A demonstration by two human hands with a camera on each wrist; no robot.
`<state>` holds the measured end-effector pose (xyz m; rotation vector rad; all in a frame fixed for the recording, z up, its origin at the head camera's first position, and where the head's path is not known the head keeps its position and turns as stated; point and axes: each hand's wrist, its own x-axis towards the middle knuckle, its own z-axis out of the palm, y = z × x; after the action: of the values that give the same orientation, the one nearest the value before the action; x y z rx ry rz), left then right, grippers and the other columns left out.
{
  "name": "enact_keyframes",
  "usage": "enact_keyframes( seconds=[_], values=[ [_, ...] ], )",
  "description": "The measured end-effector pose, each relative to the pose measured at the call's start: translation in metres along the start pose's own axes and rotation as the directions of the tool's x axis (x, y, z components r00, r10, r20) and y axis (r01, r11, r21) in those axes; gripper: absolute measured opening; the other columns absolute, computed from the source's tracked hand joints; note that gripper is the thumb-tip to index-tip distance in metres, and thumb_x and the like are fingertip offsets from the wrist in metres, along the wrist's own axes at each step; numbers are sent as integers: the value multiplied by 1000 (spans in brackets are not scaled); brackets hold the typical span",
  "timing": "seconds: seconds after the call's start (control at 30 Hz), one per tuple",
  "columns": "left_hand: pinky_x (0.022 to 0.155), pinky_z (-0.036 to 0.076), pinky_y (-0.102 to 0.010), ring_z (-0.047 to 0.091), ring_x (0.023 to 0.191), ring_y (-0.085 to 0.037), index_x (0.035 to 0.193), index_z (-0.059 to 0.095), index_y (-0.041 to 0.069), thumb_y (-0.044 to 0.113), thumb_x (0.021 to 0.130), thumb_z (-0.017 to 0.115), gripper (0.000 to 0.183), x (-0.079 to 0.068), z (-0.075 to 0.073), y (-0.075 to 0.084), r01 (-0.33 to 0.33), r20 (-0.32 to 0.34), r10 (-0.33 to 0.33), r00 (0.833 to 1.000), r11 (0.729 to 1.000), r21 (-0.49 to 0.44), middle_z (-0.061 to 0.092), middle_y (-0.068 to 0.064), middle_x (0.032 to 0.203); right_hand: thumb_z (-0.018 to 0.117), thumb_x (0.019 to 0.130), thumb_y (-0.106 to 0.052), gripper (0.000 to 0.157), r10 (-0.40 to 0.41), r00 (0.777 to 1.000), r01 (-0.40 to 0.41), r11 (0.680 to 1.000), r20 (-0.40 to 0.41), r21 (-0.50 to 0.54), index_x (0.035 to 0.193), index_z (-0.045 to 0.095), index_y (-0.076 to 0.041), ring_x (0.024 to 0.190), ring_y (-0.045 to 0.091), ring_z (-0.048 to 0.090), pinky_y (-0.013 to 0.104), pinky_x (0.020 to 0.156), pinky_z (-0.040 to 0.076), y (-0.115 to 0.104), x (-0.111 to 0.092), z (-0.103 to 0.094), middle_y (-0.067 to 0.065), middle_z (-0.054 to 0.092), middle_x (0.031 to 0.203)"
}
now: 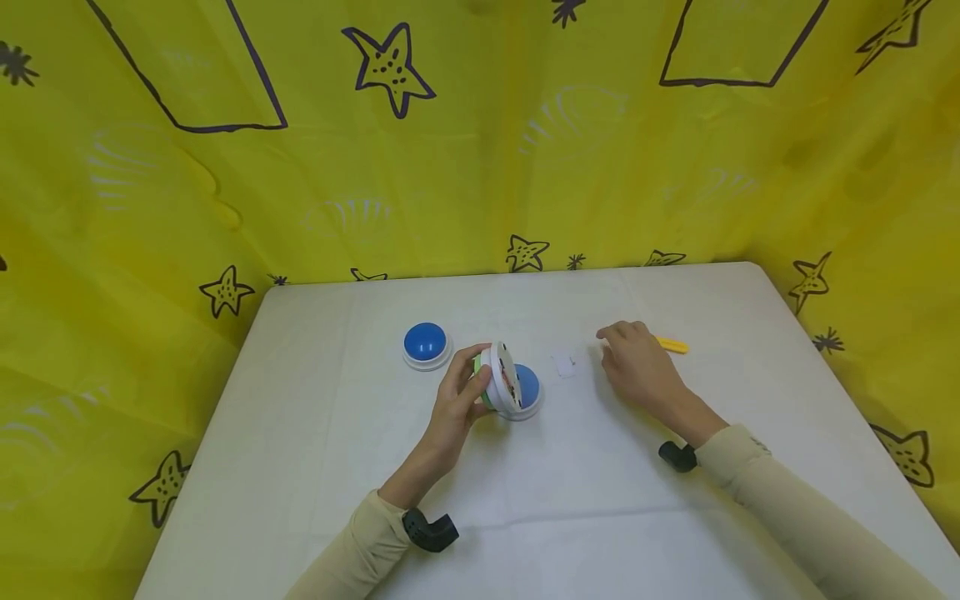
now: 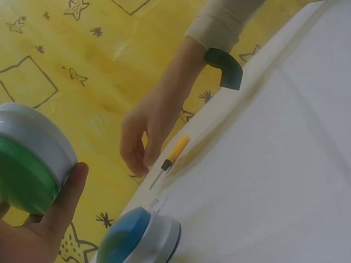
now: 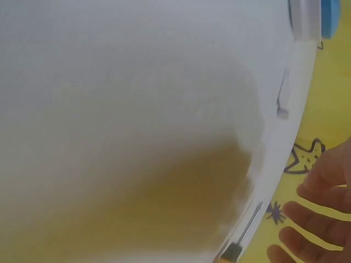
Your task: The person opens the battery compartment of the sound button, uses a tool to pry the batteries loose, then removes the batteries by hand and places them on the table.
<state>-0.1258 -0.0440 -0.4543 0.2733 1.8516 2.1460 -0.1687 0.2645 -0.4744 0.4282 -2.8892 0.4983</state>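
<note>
My left hand (image 1: pixel 452 408) grips a round white push button with a green dome (image 2: pixel 27 170), turned on its side so its flat underside (image 1: pixel 508 379) faces right. Just behind it, partly covered in the head view, a blue-domed push button (image 1: pixel 529 387) sits on the table. My right hand (image 1: pixel 641 371) hovers over the table with loosely bent fingers and nothing in them. Close to that hand lies a screwdriver with a yellow handle (image 2: pixel 177 149) and a dark collar; its metal shaft (image 3: pixel 251 223) shows in both wrist views.
Another blue-domed push button (image 1: pixel 425 342) stands farther back to the left. A small whitish piece (image 1: pixel 564 365) lies between the nearer blue button and my right hand; its kind is unclear. The white table (image 1: pixel 300 433) meets a yellow patterned curtain (image 1: pixel 465 183) at the back and sides.
</note>
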Motion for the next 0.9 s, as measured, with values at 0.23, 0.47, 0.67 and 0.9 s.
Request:
enact_keyframes(
  seconds=[0.23,0.47,0.67,0.9],
  values=[
    [99,57,-43,49,134,-28,151,42,18,35,108,43,46,2,0,-2,7,-6,-7,1000,1000,-5,46,-10,158,60,94,-3,26,-16,997,10,996,-69,-93,116,69,6,109,53,62,63,81,54,20,-8,-8,27,69,116],
    [100,56,-45,50,129,-23,150,42,17,36,109,41,46,2,0,-2,11,-2,-11,1000,1000,-22,49,-12,152,57,95,-4,31,49,999,-51,989,-20,-137,122,64,8,111,55,59,65,80,53,33,-11,-18,31,65,123],
    [97,54,-41,54,123,-21,151,42,17,40,109,35,48,3,-1,-4,40,-3,-40,999,998,-41,51,-14,145,57,97,-7,34,102,994,-96,983,33,-159,128,61,8,116,58,56,69,84,51,43,-12,-21,33,62,128],
    [95,53,-40,54,124,-24,151,41,17,47,107,28,55,3,-3,-3,47,14,-47,999,997,-64,50,-15,148,59,99,-7,34,144,983,-128,982,110,-141,130,59,7,112,55,58,67,82,51,53,-11,-21,33,63,124]
  ],
)
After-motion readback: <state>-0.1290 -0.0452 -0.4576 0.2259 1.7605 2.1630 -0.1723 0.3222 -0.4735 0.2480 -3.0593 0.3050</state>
